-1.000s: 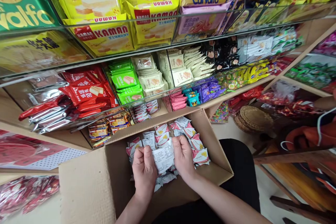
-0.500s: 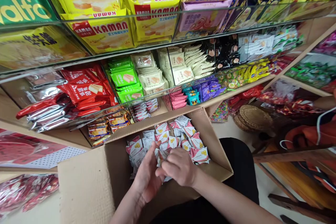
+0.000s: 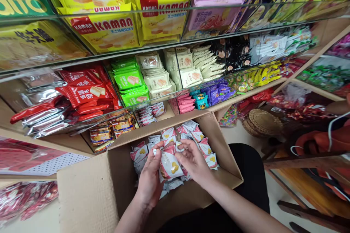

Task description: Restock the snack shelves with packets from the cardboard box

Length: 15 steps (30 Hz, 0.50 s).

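An open cardboard box [image 3: 90, 193] rests in front of me, holding several small red-and-white snack packets [image 3: 203, 147]. My left hand [image 3: 149, 178] is closed round a stack of these packets [image 3: 169, 164], its top one face up. My right hand [image 3: 193, 160] hovers over the right side of that stack with fingers curled, fingertips touching packets at the stack's upper edge. Both hands are inside the box.
Glass-fronted shelves [image 3: 153, 49] rise behind the box, filled with yellow wafer bags [image 3: 106, 31], red [image 3: 84, 94], green [image 3: 128, 80] and cream packets [image 3: 188, 69]. A woven basket [image 3: 262, 122] sits on the floor to the right. Wooden racks [image 3: 306, 160] stand further right.
The stack in my left hand has been turned from printed back to picture side up. My right hand came across it, then moved to its upper right edge.
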Motion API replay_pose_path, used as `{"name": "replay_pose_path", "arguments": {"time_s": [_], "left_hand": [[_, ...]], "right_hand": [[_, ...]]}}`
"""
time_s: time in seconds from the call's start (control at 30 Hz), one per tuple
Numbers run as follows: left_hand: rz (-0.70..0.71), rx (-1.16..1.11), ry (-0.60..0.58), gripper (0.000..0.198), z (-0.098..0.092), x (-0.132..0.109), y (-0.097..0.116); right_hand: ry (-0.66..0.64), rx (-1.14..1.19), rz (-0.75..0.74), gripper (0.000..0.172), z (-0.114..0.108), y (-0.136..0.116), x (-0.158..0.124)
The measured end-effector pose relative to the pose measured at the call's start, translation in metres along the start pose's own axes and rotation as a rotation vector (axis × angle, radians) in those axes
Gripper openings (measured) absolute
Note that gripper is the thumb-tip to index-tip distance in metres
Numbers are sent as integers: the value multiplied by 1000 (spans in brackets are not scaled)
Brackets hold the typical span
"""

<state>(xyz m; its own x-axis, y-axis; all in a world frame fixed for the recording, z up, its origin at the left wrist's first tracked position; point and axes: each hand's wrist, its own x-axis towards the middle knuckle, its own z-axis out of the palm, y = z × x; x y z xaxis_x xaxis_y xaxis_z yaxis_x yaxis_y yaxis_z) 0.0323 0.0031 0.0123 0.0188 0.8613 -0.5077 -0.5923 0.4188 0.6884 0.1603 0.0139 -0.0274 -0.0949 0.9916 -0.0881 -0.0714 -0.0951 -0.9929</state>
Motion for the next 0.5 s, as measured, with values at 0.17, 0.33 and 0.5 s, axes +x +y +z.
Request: {"name": "replay_pose_path", "arguments": {"time_s": [0.17, 0.33, 0.5], "left_hand": [[103, 109, -40, 36, -4, -1, -11], [562, 571, 42, 32, -28, -8, 23], [1066, 1483, 311, 22, -60, 9, 92]], "right_hand": [[-272, 142, 156, 28, 9, -4, -6], [-153, -189, -128, 28, -11, -31, 13], [-103, -931, -616, 28, -28, -78, 75]]}}
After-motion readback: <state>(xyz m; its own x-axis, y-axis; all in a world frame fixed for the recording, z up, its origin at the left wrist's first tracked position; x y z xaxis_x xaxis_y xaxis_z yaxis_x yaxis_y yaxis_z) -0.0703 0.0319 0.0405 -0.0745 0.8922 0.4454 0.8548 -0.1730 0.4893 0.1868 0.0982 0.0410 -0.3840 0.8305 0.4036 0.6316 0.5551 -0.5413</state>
